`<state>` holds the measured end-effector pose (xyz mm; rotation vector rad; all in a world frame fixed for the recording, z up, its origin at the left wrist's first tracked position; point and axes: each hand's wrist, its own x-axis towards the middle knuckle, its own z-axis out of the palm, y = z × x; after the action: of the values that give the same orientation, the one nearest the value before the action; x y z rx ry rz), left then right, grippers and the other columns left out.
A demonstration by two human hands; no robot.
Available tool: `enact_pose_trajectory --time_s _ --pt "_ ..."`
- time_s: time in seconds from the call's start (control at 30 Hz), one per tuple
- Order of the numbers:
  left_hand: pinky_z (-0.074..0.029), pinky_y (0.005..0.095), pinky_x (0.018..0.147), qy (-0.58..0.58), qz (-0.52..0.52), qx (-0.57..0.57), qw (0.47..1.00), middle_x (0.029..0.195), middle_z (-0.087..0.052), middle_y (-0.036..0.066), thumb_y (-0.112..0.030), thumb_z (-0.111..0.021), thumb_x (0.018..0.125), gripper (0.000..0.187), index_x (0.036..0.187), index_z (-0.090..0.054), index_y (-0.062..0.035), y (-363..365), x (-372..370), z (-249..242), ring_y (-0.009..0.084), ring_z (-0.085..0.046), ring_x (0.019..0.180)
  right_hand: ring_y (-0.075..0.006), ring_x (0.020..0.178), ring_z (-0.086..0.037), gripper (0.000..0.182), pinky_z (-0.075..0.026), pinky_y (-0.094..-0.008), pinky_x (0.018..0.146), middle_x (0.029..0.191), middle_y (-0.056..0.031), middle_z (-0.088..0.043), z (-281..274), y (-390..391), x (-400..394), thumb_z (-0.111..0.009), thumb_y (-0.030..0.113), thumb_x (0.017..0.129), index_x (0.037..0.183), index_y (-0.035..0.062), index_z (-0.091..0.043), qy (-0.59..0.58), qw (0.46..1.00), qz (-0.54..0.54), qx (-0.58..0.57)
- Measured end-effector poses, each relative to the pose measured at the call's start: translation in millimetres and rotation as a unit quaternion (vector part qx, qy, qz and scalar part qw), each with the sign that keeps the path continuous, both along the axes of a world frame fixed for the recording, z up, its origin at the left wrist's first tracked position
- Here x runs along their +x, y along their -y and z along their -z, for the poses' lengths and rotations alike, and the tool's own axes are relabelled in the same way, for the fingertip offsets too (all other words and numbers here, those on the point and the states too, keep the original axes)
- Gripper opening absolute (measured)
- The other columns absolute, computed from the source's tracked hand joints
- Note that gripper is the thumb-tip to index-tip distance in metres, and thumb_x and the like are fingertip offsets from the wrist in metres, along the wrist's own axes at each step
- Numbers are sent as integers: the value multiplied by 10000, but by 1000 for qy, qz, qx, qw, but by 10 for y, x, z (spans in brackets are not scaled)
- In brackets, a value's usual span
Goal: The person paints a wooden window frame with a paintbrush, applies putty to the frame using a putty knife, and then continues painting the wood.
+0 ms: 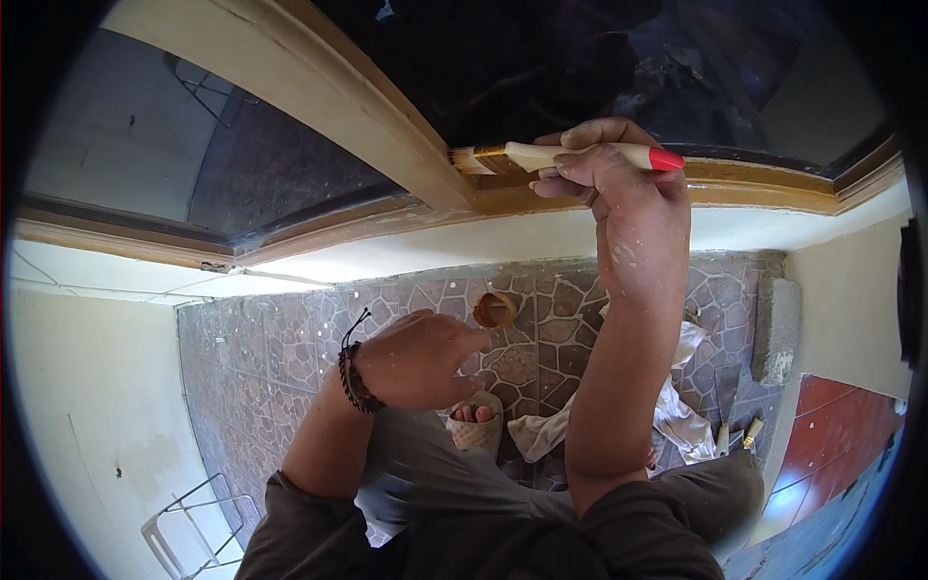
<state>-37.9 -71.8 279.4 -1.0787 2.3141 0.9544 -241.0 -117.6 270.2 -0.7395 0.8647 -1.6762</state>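
Note:
My right hand (619,184) grips a paintbrush (580,157) with a cream handle and a red tip. Its bristles point left and touch the wooden window frame (406,145) where the upright meets the lower rail. Dark glass (541,68) lies behind the brush. Pale smears mark the skin of this hand. Over the floor, away from the frame, my left hand (425,360) hangs with a braided bracelet at the wrist; its fingers are partly curled, and no object shows in it. Just beyond its fingertips, on the floor, is a small round brown container (495,309).
White cloth (684,420) lies on the stone-patterned floor (261,358) near my feet. At the right are a second brush (753,432), a scraper-like tool (723,438) and a concrete block (776,332). A metal-framed rack (184,532) stands lower left.

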Motion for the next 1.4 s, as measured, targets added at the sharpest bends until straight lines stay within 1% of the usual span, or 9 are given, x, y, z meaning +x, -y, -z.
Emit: enact_pose_trajectory --time_s 0.1,0.2,0.27,0.6,0.67,0.77,0.9,0.97,1.4 --pt "-465 439 886 -10 4 -5 1000 960 -661 157 -247 -693 808 389 1149 -614 -78 -5 16 12 319 -632 961 -186 737 -664 100 -585 -303 701 821 -128 -662 4 22 -5 -597 -12 779 848 -57 -652 43 999 1 -26" --pt "-467 435 882 -8 5 -5 1000 962 -661 153 -249 -698 803 395 1148 -615 -77 -15 7 -11 308 -635 960 -188 736 -664 109 -587 -300 695 822 -128 -663 -35 34 -12 -590 -3 782 851 -60 -654 52 998 -1 -27" --pt "-467 437 881 -4 4 -7 1000 962 -662 154 -248 -699 803 392 1145 -615 -76 -24 -1 -21 312 -635 957 -287 842 -689 126 -608 -328 697 892 -158 -636 -83 38 -9 -518 -52 801 852 -85 -628 20 999 0 -26" --pt "-464 450 902 -3 8 -15 1000 988 -659 177 -258 -695 817 404 1158 -599 -64 -78 55 -24 356 -619 986 -291 834 -691 117 -608 -329 688 896 -153 -637 -186 81 -13 -536 -28 808 848 -86 -629 39 999 5 -31" --pt "-464 453 907 0 14 -22 1000 1003 -661 178 -256 -694 819 411 1165 -592 -59 -93 64 -35 358 -619 996 -203 732 -669 109 -602 -309 677 820 -127 -662 -164 97 -22 -600 4 781 842 -62 -661 82 995 -5 -62" --pt "-461 454 917 -5 11 -20 1000 1020 -662 179 -262 -695 821 419 1171 -588 -58 -103 86 -22 357 -617 1012 -304 842 -690 126 -605 -348 696 911 -146 -640 -230 75 -16 -537 -14 817 845 -82 -640 40 998 -2 -49" --pt "-460 453 924 -7 13 -27 1000 1032 -662 180 -267 -694 825 424 1178 -585 -58 -127 78 -46 357 -616 1021 -312 844 -690 128 -605 -359 698 911 -150 -644 -267 73 -9 -540 -10 825 849 -78 -645 44 997 10 -63" --pt "-458 450 930 11 12 -24 1000 1046 -660 180 -270 -695 827 427 1183 -585 -62 -129 66 -57 354 -611 1035 -230 769 -678 130 -610 -316 687 842 -134 -665 -263 102 -22 -616 12 758 851 -58 -673 84 993 0 -85" --pt "-460 450 925 9 2 -20 1000 1042 -660 185 -271 -699 821 433 1180 -581 -60 -137 52 -45 355 -610 1034 -280 799 -689 142 -605 -351 678 873 -161 -660 -391 123 -35 -604 14 811 902 -82 -653 70 995 -3 -75"
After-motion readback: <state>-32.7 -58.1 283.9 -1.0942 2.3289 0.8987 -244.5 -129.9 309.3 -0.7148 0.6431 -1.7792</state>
